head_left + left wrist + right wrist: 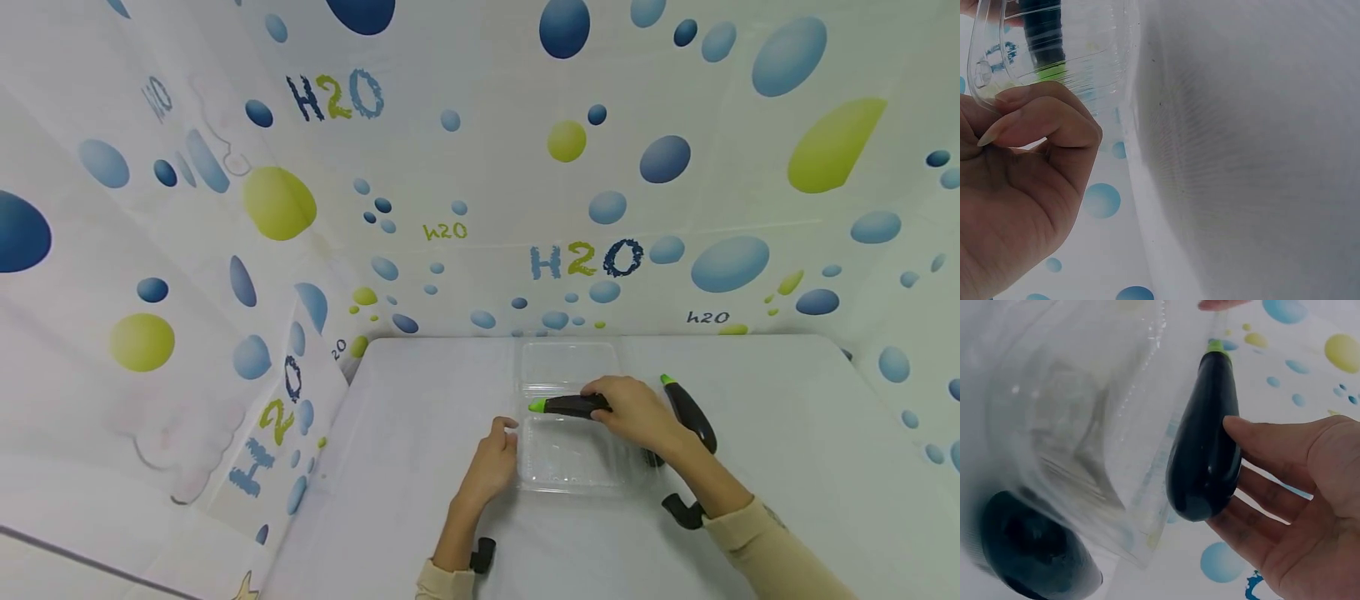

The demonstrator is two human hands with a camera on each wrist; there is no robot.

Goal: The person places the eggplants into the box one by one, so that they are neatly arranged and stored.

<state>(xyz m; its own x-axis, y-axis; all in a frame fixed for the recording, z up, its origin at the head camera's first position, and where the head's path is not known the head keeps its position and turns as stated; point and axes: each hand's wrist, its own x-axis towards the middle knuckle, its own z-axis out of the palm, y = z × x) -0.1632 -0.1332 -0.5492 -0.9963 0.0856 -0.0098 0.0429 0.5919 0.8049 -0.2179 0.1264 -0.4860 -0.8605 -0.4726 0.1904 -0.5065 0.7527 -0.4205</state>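
A dark eggplant (570, 406) with a green tip is held in my right hand (637, 410), over the clear plastic container (573, 483). In the right wrist view the thumb lies on one side of that eggplant (1207, 444) and the fingers are behind it. My left hand (491, 462) is at the container's left edge. The left wrist view shows its curled fingers pinching the container's rim (979, 69). A second dark eggplant (690, 412) with a green tip lies on the table, right of the container and partly behind the right forearm.
The container's lid half (570, 362) lies folded back toward the wall. A small dark thing (652, 457) shows beneath the right wrist, too hidden to tell. The white table (427, 375) meets a spotted curtain (495, 183) at the back and left.
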